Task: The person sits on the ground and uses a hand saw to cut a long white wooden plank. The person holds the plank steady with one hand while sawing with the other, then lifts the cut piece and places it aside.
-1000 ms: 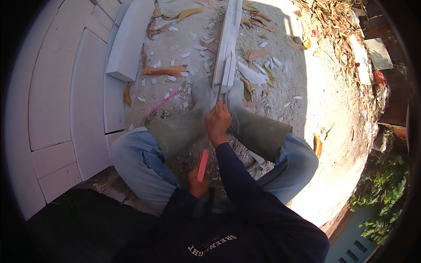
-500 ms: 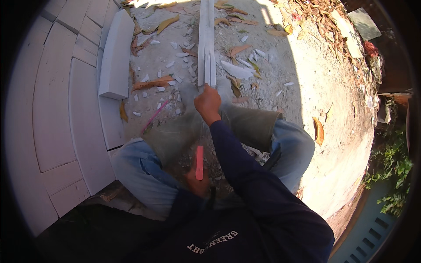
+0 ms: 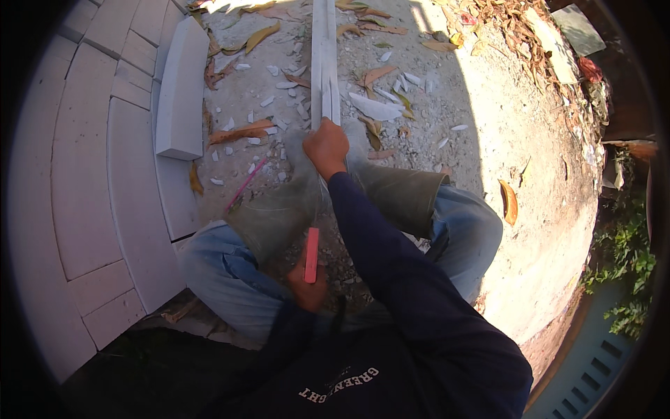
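Observation:
My right hand (image 3: 326, 148), reaching forward between my knees, is closed around the near end of a long, narrow pale bar (image 3: 324, 70). A dark lengthwise slit or groove shows in the bar just beyond my knuckles. Closer to my body, my left hand (image 3: 305, 288) is wrapped round the red handle (image 3: 311, 255) of what looks like a handsaw. Its thin blade is seen nearly edge-on, running forward from the handle toward my right hand. Where the blade meets the bar is hidden by my right hand.
Large pale blocks (image 3: 84, 160) lie close together at the left, with one loose white block (image 3: 183, 91) on them. White chips, dry leaves (image 3: 244, 131) and a thin pink stick (image 3: 246, 185) litter the ground. My bent knees (image 3: 467, 227) flank the work.
The red handle has moved slightly forward and left, tilting a little. My right hand and the bar have shifted a little to the left, the hand also slightly forward.

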The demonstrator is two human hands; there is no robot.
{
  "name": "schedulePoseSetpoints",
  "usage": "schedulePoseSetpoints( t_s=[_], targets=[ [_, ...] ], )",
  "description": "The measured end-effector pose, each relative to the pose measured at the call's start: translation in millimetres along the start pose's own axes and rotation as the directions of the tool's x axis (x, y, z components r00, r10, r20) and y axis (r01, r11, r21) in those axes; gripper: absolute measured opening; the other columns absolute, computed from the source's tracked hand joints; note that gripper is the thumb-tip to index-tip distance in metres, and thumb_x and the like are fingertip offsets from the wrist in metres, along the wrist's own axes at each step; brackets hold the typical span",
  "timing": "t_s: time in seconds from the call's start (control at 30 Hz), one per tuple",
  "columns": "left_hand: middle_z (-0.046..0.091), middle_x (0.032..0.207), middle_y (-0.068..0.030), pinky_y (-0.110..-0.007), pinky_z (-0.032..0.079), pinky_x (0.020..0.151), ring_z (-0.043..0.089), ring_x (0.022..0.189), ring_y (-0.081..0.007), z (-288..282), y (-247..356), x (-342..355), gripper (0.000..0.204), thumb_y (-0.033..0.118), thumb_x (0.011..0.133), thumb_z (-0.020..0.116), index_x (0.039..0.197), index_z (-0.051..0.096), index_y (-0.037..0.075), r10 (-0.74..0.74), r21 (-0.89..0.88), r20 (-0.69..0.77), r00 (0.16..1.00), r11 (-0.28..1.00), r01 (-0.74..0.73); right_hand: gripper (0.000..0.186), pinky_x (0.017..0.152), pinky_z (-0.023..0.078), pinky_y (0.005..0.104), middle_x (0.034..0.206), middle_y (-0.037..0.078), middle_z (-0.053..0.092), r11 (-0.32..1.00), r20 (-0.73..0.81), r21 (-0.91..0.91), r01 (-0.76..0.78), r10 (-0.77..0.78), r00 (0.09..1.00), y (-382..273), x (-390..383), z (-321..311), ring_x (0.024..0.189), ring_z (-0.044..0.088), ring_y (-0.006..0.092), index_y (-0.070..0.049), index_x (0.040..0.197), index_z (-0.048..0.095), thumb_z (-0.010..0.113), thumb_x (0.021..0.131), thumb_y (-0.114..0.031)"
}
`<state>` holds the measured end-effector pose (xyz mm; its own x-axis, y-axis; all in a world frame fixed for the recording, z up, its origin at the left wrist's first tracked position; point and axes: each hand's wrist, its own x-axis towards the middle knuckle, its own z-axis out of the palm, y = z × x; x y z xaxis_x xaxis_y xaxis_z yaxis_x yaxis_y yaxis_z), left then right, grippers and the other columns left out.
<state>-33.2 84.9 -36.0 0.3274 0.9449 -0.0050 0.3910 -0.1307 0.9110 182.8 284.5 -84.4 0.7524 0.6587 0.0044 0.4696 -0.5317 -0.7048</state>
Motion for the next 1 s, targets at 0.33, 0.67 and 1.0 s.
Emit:
schedulePoseSetpoints(
  t_s=[0.33,0.67,1.0],
  targets=[
    [0.072,0.105,-0.0197,-0.032,0.054,0.079,0.069,0.088,-0.0179,6.3,49.6,-8.8,0.054,0.000,0.088,0.062,0.142,0.055,-0.004,-0.223,-0.093,0.028,0.974,0.970,0.225,0.021,0.081,0.054,0.0525,0.092,0.028,0.070,0.997,0.125,-0.075,0.029,-0.019,0.992,-3.8,10.0,-18.0,0.090,0.068,0.0459,0.004,0.089,0.071,0.063,0.075,-0.009],
    [0.060,0.077,-0.0001,-0.026,0.045,0.064,0.053,0.071,-0.0066,-44.1,78.6,26.2,0.034,0.003,0.089,0.066,0.122,0.066,-0.007,-0.350,-0.172,0.141,0.926,0.913,0.371,0.015,0.079,0.056,0.0482,0.083,0.025,0.070,0.996,0.038,-0.074,0.058,-0.056,0.998,-23.1,13.6,-11.8,0.082,0.070,0.0431,0.001,0.082,0.072,0.067,0.075,-0.011],
    [0.057,0.062,-0.0022,-0.028,0.039,0.044,0.052,0.048,-0.0095,-88.0,65.8,48.5,0.008,-0.001,0.086,0.067,0.080,0.062,0.000,-0.602,-0.327,0.377,0.704,0.625,0.709,0.011,0.076,0.056,0.0468,0.083,0.020,0.071,0.986,0.053,-0.129,0.103,-0.097,0.994,-36.7,16.3,-9.6,0.082,0.072,0.0393,-0.002,0.081,0.073,0.065,0.079,-0.009]
  ],
)
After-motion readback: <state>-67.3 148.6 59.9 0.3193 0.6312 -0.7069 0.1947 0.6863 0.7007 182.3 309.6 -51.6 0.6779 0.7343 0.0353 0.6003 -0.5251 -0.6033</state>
